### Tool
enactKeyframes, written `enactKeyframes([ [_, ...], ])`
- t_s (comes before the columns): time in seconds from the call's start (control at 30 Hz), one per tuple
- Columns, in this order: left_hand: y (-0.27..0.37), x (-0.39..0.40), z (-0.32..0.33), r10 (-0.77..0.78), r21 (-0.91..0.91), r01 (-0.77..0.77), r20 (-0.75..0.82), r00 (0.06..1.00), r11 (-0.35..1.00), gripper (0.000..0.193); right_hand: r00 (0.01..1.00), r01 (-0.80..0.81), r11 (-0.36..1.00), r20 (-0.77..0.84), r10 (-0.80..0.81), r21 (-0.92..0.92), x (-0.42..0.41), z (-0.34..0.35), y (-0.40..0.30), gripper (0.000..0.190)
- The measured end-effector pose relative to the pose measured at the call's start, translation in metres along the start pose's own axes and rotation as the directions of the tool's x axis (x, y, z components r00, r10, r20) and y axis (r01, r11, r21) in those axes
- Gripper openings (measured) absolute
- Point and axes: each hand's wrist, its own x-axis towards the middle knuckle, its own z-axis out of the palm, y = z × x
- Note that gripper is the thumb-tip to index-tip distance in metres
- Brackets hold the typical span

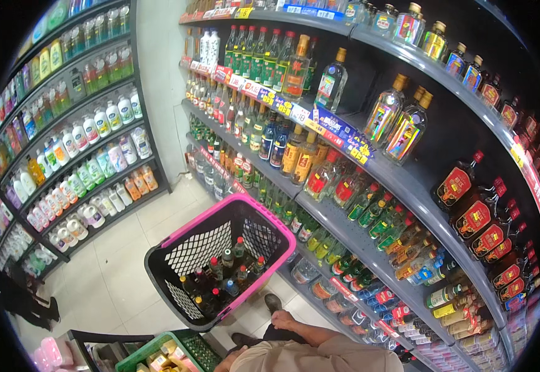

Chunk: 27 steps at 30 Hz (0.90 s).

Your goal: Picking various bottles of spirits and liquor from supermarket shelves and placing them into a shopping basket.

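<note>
In front of my body is my right hand (282,320), its fingers curled, with nothing visible in it. It is nearest to a black shopping basket (177,274) with a pink rim, apart from it. Several dark bottles (214,267) with red, yellow and blue caps stand inside the basket, towards its near side. My left hand (227,362) shows only in part at the bottom edge, beside a green plastic crate (132,355) of small packages; its fingers are hidden.
Shelves of liquor bottles (297,69) curve along the right. At the left stands a rack of toiletry bottles (88,128). Pale floor tiles (121,251) run between them. Another person's dark-clothed legs (23,297) show at far left. Pink packs (53,353) lie bottom left.
</note>
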Motion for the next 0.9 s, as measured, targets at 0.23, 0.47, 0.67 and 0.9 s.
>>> enactKeyframes([
  [0.23,0.026,0.024,-0.009,0.071,0.083,-0.074,0.046,0.996,0.994,0.035,0.999,0.03,0.999,0.017,-0.029,-0.028,0.001,-0.008,-0.005,0.014],
  [0.47,0.031,0.04,-0.022,0.099,0.138,-0.109,0.078,0.992,0.984,0.035,0.997,0.077,0.994,-0.026,-0.075,0.071,0.003,-0.002,-0.004,0.013],
  [0.67,0.031,0.046,-0.033,0.114,0.174,-0.13,0.097,0.989,0.976,0.035,0.999,0.049,0.998,0.016,-0.05,0.045,0.01,0.007,-0.007,0.012],
  [0.9,0.013,0.037,-0.059,0.143,0.169,-0.151,0.057,0.988,0.974,0.036,0.994,-0.104,0.969,0.043,0.097,0.225,0.013,-0.007,-0.02,0.012],
])
